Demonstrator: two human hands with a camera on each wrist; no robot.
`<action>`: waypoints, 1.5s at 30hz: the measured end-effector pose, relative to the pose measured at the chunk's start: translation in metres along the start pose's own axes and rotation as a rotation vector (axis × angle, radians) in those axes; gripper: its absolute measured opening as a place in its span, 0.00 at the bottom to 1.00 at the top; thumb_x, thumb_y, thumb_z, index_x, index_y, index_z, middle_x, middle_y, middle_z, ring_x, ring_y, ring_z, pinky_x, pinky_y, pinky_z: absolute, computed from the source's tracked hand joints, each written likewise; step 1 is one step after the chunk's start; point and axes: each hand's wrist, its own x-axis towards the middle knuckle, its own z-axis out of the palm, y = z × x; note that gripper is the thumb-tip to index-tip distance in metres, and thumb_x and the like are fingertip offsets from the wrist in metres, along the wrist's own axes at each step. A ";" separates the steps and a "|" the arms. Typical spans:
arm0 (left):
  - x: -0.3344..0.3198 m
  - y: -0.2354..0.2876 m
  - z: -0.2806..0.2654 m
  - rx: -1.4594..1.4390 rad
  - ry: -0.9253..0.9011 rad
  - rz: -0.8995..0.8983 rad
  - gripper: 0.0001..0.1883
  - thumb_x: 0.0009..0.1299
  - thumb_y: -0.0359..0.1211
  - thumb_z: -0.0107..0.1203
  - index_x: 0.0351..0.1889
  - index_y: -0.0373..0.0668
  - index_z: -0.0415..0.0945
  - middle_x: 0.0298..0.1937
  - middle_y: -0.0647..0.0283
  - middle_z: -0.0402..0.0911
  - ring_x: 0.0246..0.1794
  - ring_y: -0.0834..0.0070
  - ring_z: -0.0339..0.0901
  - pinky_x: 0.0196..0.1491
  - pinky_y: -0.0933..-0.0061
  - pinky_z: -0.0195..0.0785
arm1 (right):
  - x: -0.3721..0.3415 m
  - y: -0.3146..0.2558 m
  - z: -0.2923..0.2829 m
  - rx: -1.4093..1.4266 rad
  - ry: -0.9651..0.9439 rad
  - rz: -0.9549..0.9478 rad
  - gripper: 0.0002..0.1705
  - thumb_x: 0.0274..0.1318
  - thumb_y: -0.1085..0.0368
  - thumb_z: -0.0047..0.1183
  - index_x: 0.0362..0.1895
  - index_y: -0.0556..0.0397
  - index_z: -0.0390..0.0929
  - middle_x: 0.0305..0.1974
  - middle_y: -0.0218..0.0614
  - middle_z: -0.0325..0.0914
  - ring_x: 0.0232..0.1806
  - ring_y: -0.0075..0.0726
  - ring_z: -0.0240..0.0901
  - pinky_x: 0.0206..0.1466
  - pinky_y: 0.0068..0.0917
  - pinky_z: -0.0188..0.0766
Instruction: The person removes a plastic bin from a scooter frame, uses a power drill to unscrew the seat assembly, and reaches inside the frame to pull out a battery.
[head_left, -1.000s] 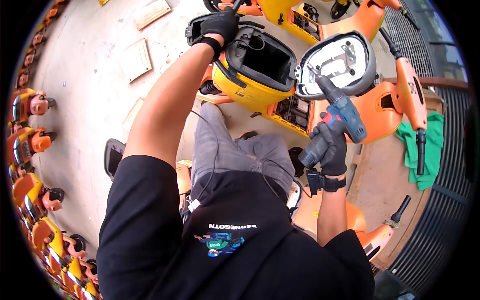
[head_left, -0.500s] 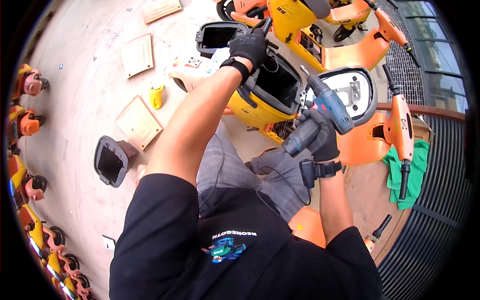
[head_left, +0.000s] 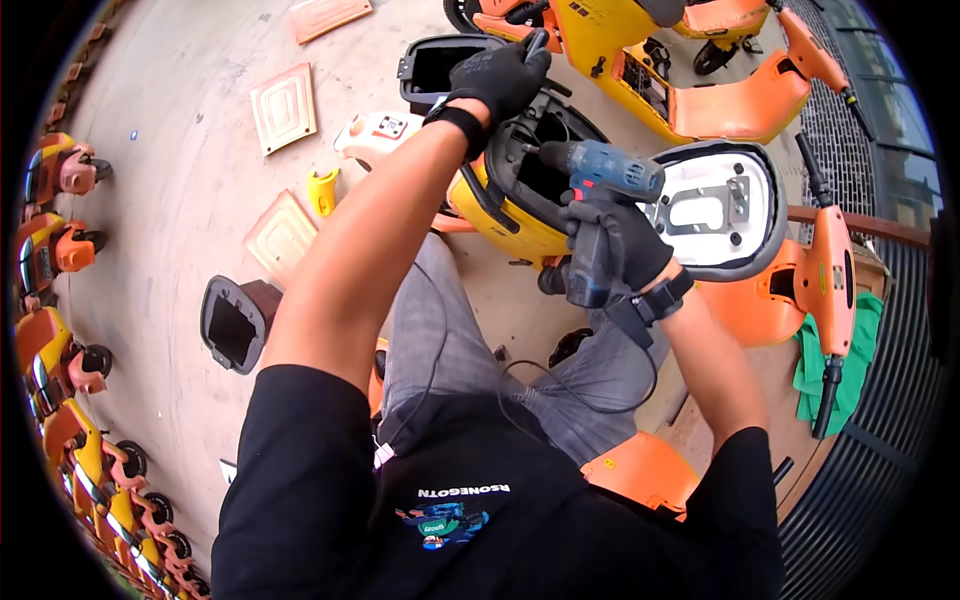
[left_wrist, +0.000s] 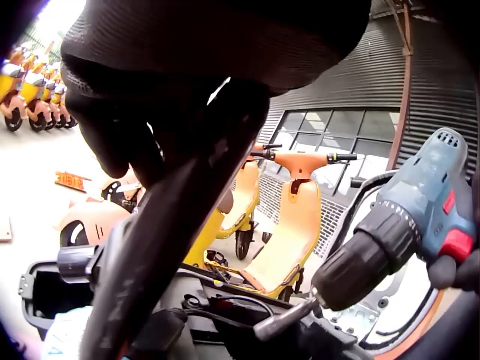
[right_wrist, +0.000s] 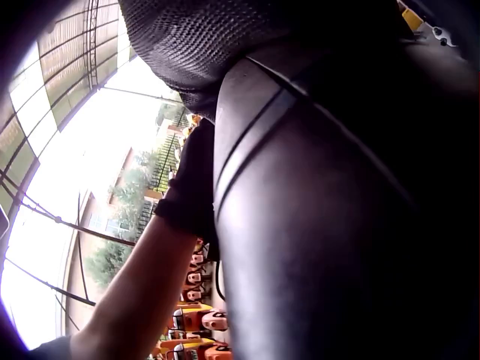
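My gloved left hand (head_left: 497, 82) grips a black bar (left_wrist: 169, 240) at the tail of a yellow scooter (head_left: 528, 238). The bar slants across the left wrist view, its lower end close to the black storage bin. In my gloved right hand (head_left: 632, 245) is a blue cordless drill (head_left: 622, 170), fingers wrapped round its handle. A metal socket bit (left_wrist: 281, 321) projects from its black chuck and points left over the open bin (head_left: 515, 195). The scooter's seat (head_left: 775, 220) is flipped open, white underside up. Mostly the drill's dark body fills the right wrist view.
Orange panels (head_left: 284, 108), a yellow part (head_left: 322, 192) and a loose black bin (head_left: 236, 325) lie on the floor at left. Another yellow-orange scooter (head_left: 725, 105) stands beyond. Rows of scooters line the far left. A green cloth (head_left: 865, 350) lies at right.
The drill has swung from over the seat's underside to over the open bin, turning its bit leftward. My left hand still grips the bar; the head view has shifted.
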 end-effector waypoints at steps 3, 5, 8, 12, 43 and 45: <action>-0.004 0.002 0.012 -0.111 0.140 -0.013 0.25 0.70 0.52 0.32 0.48 0.50 0.77 0.43 0.49 0.79 0.45 0.52 0.75 0.50 0.57 0.65 | 0.021 0.030 -0.020 -0.514 -0.202 -0.363 0.16 0.50 0.68 0.55 0.45 0.56 0.74 0.39 0.34 0.75 0.40 0.29 0.73 0.43 0.28 0.71; 0.000 -0.006 0.021 -0.044 0.260 0.116 0.22 0.71 0.51 0.35 0.41 0.49 0.77 0.31 0.52 0.79 0.34 0.50 0.75 0.39 0.52 0.66 | 0.033 0.010 -0.025 -0.306 -0.296 0.260 0.18 0.47 0.70 0.55 0.46 0.53 0.74 0.41 0.31 0.73 0.43 0.27 0.70 0.46 0.28 0.69; -0.002 -0.006 0.018 0.103 0.206 0.196 0.16 0.72 0.46 0.35 0.52 0.62 0.72 0.29 0.55 0.78 0.32 0.54 0.76 0.36 0.55 0.67 | 0.042 0.014 -0.034 -0.283 -0.328 0.151 0.18 0.46 0.72 0.56 0.46 0.52 0.74 0.39 0.29 0.73 0.40 0.25 0.68 0.44 0.26 0.69; -0.005 -0.007 0.022 0.157 0.315 0.249 0.15 0.72 0.45 0.37 0.50 0.61 0.73 0.29 0.57 0.78 0.29 0.55 0.77 0.32 0.56 0.68 | 0.056 0.014 -0.048 -0.560 -0.497 0.128 0.17 0.48 0.67 0.52 0.46 0.53 0.77 0.50 0.43 0.71 0.54 0.44 0.66 0.59 0.31 0.62; -0.003 -0.006 0.028 -0.081 0.445 0.206 0.14 0.68 0.41 0.41 0.32 0.46 0.76 0.24 0.55 0.77 0.26 0.53 0.76 0.30 0.57 0.68 | 0.138 -0.023 -0.066 -0.498 -0.521 0.410 0.18 0.40 0.68 0.54 0.41 0.53 0.76 0.27 0.34 0.75 0.26 0.28 0.66 0.31 0.26 0.66; -0.005 -0.003 0.022 -0.083 0.343 0.090 0.20 0.71 0.48 0.37 0.42 0.52 0.79 0.32 0.57 0.81 0.33 0.57 0.78 0.39 0.60 0.71 | 0.140 -0.033 -0.062 -0.500 -0.532 0.528 0.17 0.39 0.68 0.54 0.40 0.53 0.76 0.27 0.32 0.75 0.26 0.27 0.66 0.30 0.26 0.66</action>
